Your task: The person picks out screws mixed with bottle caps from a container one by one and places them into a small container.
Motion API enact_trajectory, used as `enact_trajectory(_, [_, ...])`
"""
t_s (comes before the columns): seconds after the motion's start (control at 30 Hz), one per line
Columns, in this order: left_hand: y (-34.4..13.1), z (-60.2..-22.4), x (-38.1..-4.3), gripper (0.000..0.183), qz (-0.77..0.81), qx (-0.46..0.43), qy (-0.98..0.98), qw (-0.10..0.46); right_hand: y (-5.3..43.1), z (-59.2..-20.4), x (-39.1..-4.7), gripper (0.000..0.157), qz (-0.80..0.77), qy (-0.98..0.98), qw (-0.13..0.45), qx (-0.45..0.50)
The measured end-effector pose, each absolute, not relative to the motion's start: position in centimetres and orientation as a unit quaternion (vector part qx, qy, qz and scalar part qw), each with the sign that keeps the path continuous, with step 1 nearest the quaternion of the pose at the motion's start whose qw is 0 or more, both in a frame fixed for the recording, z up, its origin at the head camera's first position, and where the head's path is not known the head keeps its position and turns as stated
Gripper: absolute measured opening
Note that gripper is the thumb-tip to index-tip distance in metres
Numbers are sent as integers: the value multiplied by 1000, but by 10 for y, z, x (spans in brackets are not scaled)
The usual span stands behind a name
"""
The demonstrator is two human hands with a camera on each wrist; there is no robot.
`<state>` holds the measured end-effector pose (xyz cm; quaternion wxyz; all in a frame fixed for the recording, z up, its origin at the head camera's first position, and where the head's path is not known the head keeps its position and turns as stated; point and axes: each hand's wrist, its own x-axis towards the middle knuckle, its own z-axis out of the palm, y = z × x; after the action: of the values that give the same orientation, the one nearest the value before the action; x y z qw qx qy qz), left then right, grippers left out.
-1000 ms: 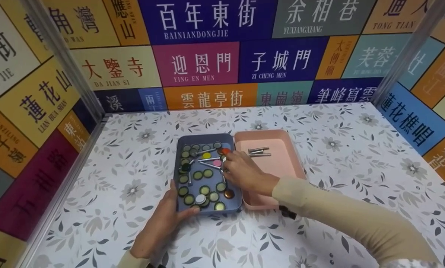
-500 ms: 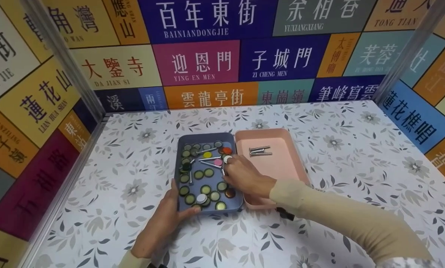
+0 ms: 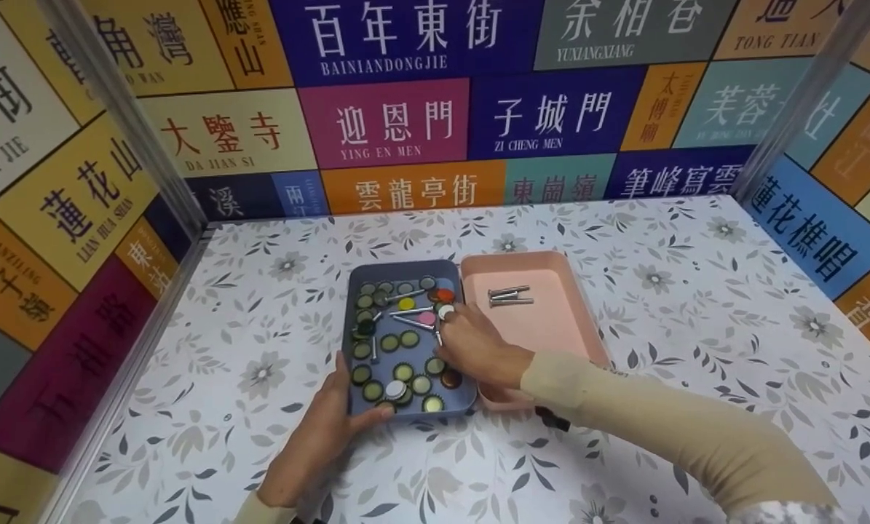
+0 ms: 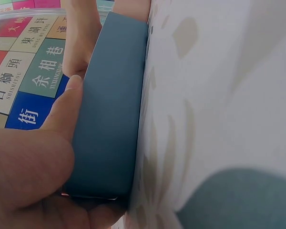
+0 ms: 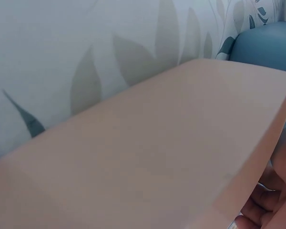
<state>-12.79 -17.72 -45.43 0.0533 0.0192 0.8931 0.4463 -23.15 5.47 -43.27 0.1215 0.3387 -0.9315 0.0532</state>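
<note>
A blue tray (image 3: 418, 354) and a pink tray (image 3: 544, 327) stand side by side. My left hand (image 3: 325, 407) grips the blue one at its near left corner; in the left wrist view the thumb lies along the rim and the fingers curl round the end of the tray wall (image 4: 109, 109). Bent over the blue tray's right side, my right hand (image 3: 482, 346) has its fingertips down beside a silver bolt (image 3: 438, 336) and a white cap (image 3: 445, 311). Whether they pinch the bolt I cannot tell. Bottle caps (image 3: 400, 340) and more bolts lie scattered in this tray.
Several silver bolts (image 3: 509, 296) lie together at the far end of the pink tray. Both trays rest on a table with a leaf-patterned cover (image 3: 660, 327). Printed panels (image 3: 398, 124) with large lettering wall it in at the back and sides.
My right hand has drawn back slightly, uncovering the white cap by its knuckles; its fingers stay low in the blue tray. The left hand keeps its grip on the corner.
</note>
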Motion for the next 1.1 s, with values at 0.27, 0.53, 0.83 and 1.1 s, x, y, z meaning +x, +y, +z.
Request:
enact_trajectory(0.27, [-177, -455, -129, 123, 444, 19, 894, 58, 53, -434, -232, 25, 67, -936, 107, 329])
enact_trajectory(0.53, [-177, -453, -129, 124, 435, 5, 898, 67, 50, -433, -231, 27, 69, -940, 89, 322])
enact_trajectory(0.83, [-177, -453, -129, 124, 439, 9, 896, 60, 46, -434, -230, 13, 50, -935, 128, 326])
enact_trajectory(1.1, [-178, -452, -128, 124, 446, 5, 893, 62, 42, -429, -231, 14, 37, -938, 145, 314])
